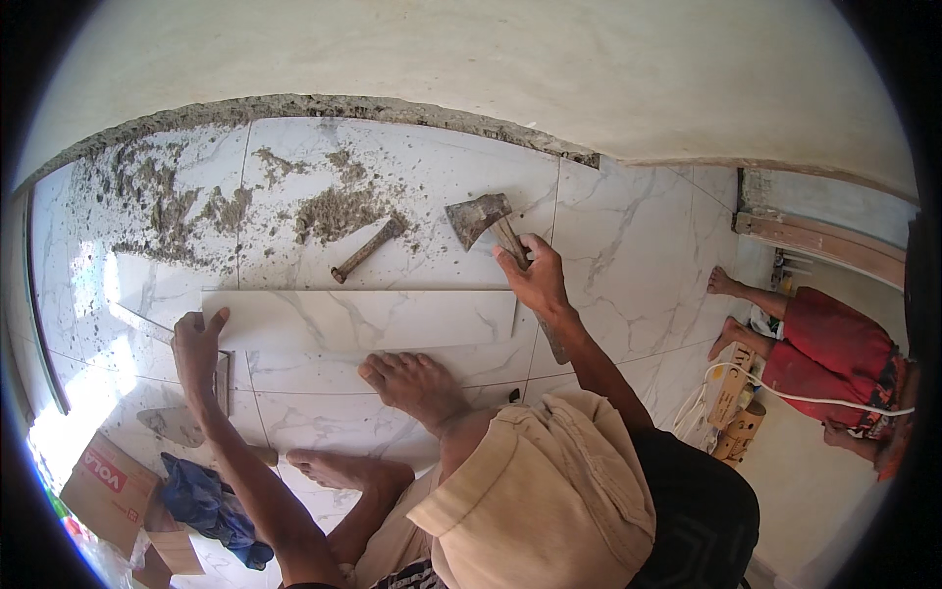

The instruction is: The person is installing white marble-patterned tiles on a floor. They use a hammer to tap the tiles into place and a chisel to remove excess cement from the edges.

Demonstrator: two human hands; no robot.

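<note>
My right hand [540, 282] is closed round the wooden handle of a hatchet [481, 218], whose worn metal head lies over the tiled floor, blade to the left. The handle's lower end passes under my wrist. My left hand [197, 351] grips the left end of a long, narrow white tile strip [363, 319] with grey veins, thumb along its corner. The strip lies flat in front of my bare foot [417, 386]. Between the strip and the rubble, a chisel [368, 250] rests at a slant, touched by neither hand.
Grey mortar rubble [339, 208] is scattered below the wall's chipped lower edge [392, 110]. Left of me are a metal square [142, 322], a trowel [169, 426], a cardboard box [110, 491] and dark blue cloth [211, 510]. At right, another person in red shorts [829, 348] is near a white cable [785, 391].
</note>
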